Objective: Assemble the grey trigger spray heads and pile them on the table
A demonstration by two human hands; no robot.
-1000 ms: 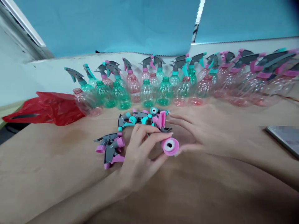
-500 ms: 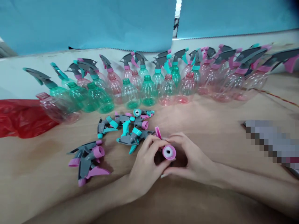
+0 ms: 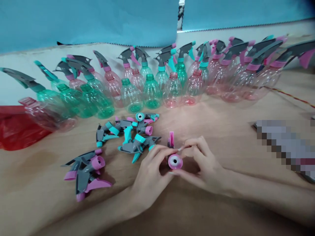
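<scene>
Both my hands hold one pink spray-trigger head (image 3: 175, 160) just above the brown table, its round collar facing me and its pink lever sticking up behind. My left hand (image 3: 150, 178) pinches it from the left. My right hand (image 3: 204, 165) grips it from the right, fingers curled over the top. A pile of loose teal and grey trigger heads (image 3: 130, 134) lies just beyond my left hand. Two pink and grey trigger heads (image 3: 86, 168) lie further left.
A long row of green and pink clear spray bottles (image 3: 152, 91), some capped with triggers and some open, stands across the back of the table (image 3: 221, 131). A red plastic bag (image 3: 17, 126) lies at the far left. A blurred flat object (image 3: 285, 144) rests at the right.
My right hand, open beside the trigger head a second ago, has closed onto it. The view has shifted, so bottles and loose heads now sit further left.
</scene>
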